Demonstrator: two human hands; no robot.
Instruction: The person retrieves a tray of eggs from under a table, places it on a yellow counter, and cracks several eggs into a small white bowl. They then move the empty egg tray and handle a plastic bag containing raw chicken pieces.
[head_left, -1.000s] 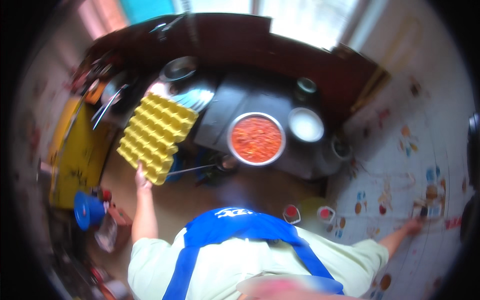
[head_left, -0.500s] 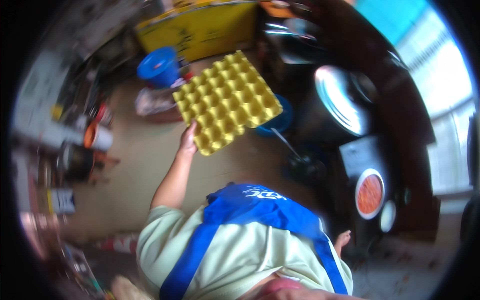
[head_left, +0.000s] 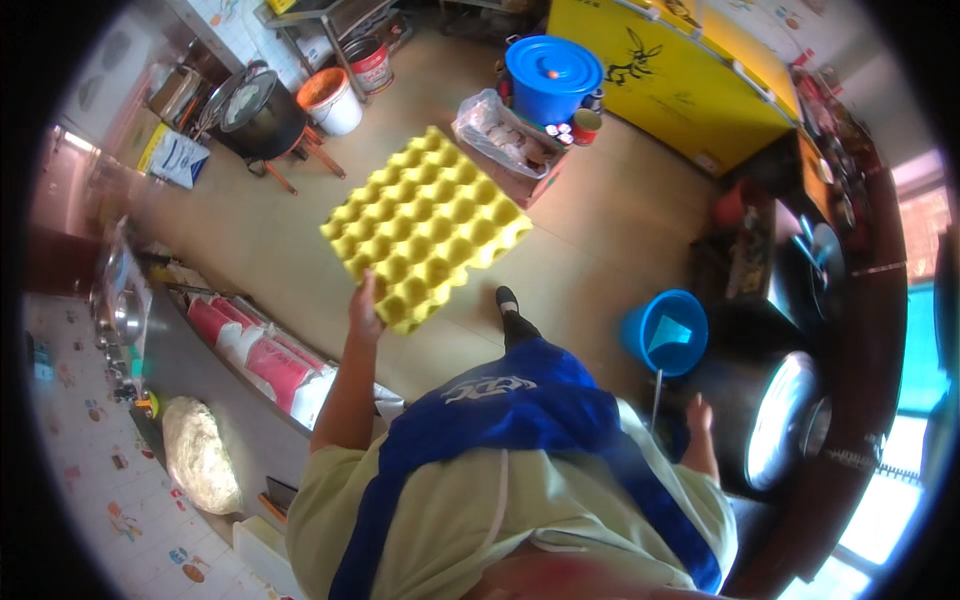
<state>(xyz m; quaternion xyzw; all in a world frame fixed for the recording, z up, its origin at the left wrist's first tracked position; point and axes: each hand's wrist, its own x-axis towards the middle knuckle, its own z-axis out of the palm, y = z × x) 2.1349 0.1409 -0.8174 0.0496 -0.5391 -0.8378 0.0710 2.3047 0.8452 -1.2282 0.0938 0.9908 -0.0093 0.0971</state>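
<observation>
My left hand (head_left: 365, 312) grips the near corner of a yellow moulded egg tray (head_left: 430, 222). Its cups show as rows of hollows, with no eggs in them. The tray is held out over the floor, tilted, in front of my blue apron (head_left: 500, 390). At my right side, my right hand (head_left: 699, 412) hangs low with nothing in it, its fingers loosely bent. Close to that hand are a blue bucket (head_left: 690, 345) and a large pot with a shiny lid (head_left: 780, 420).
Ahead stand a blue lidded bin (head_left: 553, 75), a box lined with clear plastic (head_left: 510, 145) and a yellow chest freezer (head_left: 660, 80). To the left are a black pot (head_left: 258, 115) on a stool and a white bucket (head_left: 332, 103). A counter (head_left: 215, 350) holds a wrapped pale lump (head_left: 200, 455).
My view has turned left, bringing the left counter in and shifting the freezer and bin rightward. The egg tray stays in my left hand. My right hand shows farther forward.
</observation>
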